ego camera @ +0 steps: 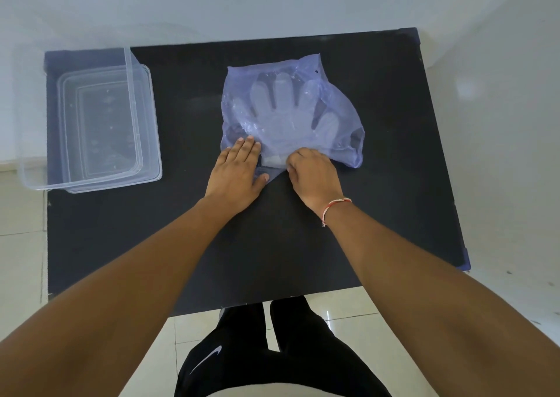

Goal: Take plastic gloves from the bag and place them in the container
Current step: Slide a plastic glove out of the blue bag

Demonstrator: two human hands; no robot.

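A translucent bluish plastic bag (342,117) lies flat in the middle of the black table (212,245). Clear plastic gloves (280,114) show through it, fingers pointing away from me. My left hand (236,172) rests flat on the bag's near left edge, fingers together, pressing it down. My right hand (313,175) is curled at the bag's mouth, fingertips pinched on the white cuff edge of the gloves (274,160). An empty clear plastic container (91,124) stands at the table's left edge.
The table sits on a pale tiled floor (21,245) against a white wall. My legs in black trousers (266,351) stand at the near edge. A thread bracelet (335,207) circles my right wrist.
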